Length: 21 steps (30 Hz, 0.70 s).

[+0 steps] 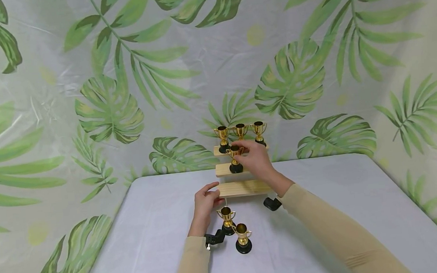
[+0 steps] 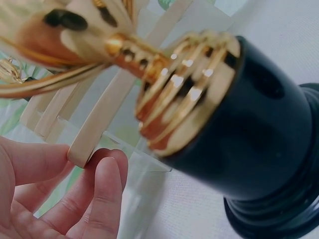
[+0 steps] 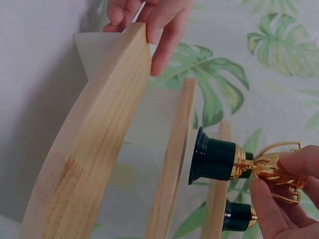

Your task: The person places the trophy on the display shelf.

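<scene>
My right hand [image 1: 257, 161] pinches the cup of a small gold trophy [image 3: 215, 158] with a black base. That base is right at the middle board [image 1: 223, 170] of a three-step wooden stand, near its left part. With thumb and fingers my left hand [image 1: 204, 205] grips the left end of the lowest board [image 1: 242, 188]. Behind, three similar trophies stand in a row on the top board [image 1: 216, 151], the middle one partly hidden by my right hand. In the left wrist view a standing trophy [image 2: 239, 124] looms large in front of my left hand.
Two more gold trophies, one left [image 1: 228, 229] and one nearer [image 1: 244, 245], stand upright on the white-covered table [image 1: 148, 229] before the stand. A leaf-patterned curtain [image 1: 212, 67] hangs behind the table. Clear side panels [image 3: 154, 112] join the boards.
</scene>
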Each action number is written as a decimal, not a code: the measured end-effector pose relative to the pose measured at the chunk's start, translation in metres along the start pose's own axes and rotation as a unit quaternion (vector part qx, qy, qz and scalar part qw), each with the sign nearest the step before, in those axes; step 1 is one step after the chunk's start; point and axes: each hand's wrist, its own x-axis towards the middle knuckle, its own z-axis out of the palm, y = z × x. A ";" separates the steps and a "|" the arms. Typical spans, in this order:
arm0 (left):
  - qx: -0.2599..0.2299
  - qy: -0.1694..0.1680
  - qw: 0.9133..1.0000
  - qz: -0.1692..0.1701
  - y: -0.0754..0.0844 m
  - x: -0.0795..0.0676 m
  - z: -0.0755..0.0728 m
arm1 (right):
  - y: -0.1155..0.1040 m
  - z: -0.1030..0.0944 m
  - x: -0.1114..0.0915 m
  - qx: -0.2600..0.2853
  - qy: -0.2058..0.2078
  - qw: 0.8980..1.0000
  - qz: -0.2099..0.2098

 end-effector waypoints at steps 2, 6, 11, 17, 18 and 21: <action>0.001 0.000 1.000 0.000 0.000 0.000 0.000 | 0.000 0.001 0.001 0.000 0.000 1.000 0.003; -0.001 0.001 1.000 -0.001 0.000 0.000 0.001 | 0.001 0.002 0.003 -0.002 -0.005 1.000 0.000; 0.000 -0.002 1.000 0.001 0.000 0.000 0.001 | 0.001 0.004 0.006 -0.003 -0.005 1.000 -0.002; -0.005 -0.007 1.000 -0.003 0.003 -0.003 0.001 | 0.002 0.007 0.007 -0.007 -0.007 1.000 0.005; -0.006 -0.006 1.000 -0.003 0.003 -0.002 0.001 | 0.002 0.007 0.007 -0.009 -0.006 1.000 0.005; -0.004 -0.003 1.000 -0.003 0.003 -0.002 0.001 | 0.003 0.009 0.009 -0.011 -0.003 1.000 0.008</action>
